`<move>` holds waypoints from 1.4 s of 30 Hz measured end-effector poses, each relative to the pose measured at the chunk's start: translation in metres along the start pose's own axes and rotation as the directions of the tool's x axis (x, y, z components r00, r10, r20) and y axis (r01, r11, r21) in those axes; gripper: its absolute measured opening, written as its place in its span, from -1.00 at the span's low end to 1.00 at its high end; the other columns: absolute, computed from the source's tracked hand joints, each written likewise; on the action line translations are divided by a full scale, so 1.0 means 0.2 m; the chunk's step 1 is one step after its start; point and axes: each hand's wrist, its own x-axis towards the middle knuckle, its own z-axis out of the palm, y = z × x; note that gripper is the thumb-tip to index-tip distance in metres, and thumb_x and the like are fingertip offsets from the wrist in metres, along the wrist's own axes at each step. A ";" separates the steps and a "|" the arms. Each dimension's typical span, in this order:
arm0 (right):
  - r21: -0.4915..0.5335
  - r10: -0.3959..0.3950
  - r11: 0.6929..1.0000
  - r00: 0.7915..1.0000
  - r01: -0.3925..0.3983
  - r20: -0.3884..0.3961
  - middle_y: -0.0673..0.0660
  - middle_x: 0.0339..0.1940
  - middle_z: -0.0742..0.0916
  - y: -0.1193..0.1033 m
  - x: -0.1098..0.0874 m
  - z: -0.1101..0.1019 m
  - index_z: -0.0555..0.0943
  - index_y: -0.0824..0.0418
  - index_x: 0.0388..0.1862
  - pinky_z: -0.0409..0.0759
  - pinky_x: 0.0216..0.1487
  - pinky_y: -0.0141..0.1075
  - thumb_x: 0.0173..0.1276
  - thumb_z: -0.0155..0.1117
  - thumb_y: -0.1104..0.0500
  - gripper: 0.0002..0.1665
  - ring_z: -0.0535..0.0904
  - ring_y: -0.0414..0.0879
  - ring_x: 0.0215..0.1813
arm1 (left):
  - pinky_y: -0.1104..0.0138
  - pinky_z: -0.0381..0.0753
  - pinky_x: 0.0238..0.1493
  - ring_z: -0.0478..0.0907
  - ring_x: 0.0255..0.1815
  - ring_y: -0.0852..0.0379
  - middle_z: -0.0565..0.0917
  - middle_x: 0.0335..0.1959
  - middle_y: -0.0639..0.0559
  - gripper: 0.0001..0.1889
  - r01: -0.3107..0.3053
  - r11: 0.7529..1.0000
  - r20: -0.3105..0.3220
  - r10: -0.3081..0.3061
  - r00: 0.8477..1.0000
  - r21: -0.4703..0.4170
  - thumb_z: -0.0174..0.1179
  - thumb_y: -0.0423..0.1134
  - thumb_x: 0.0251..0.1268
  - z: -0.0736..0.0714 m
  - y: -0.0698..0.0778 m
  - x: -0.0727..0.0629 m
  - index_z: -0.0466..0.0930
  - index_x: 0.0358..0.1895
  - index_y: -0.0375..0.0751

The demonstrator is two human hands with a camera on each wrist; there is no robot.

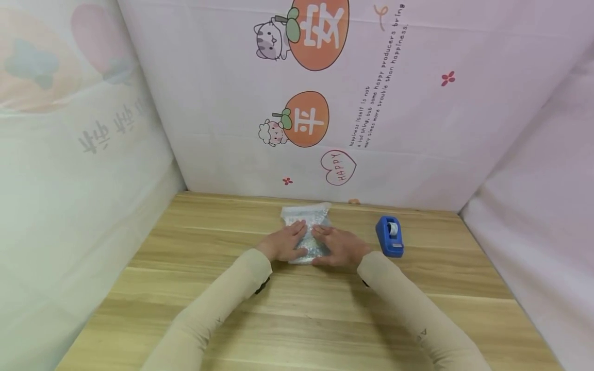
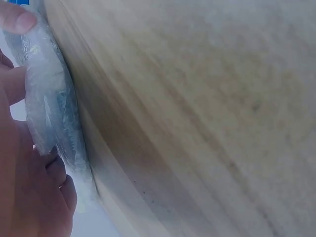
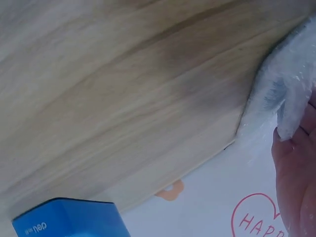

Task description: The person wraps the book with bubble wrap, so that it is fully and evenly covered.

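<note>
A bubble-wrapped bundle (image 1: pixel 305 212) lies on the wooden table near the back wall, its clear wrap crinkled. From the left, my left hand (image 1: pixel 283 243) rests on it with fingers stretched toward the middle. My right hand (image 1: pixel 341 247) presses on it from the right side, fingers also extended. Side-on in the left wrist view, the bundle (image 2: pixel 52 94) shows as a low, puffy shape with something bluish inside that I cannot make out. The right wrist view shows a loose flap of the wrap (image 3: pixel 296 94) beside the right hand's fingers.
Right of the right hand stands a blue tape dispenser (image 1: pixel 383 236) with a roll in it. A printed cloth wall (image 1: pixel 223 103) rises at the table's back edge, with white cloth (image 1: pixel 547 206) on the right and more on the left. Bare wooden tabletop (image 1: pixel 315 319) stretches in front.
</note>
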 end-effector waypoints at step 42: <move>0.237 0.306 0.932 0.946 -0.274 -0.109 0.52 0.34 0.65 0.35 -0.72 -0.43 0.52 0.51 0.40 0.58 0.35 0.33 0.51 0.40 0.07 -0.32 0.60 0.45 0.35 | 0.05 0.02 0.79 -0.10 0.80 -0.17 -0.05 0.78 -0.23 -0.18 -0.025 0.999 0.000 0.025 1.000 -0.020 -0.05 0.11 0.69 0.00 0.00 -0.01 -0.04 0.71 -0.36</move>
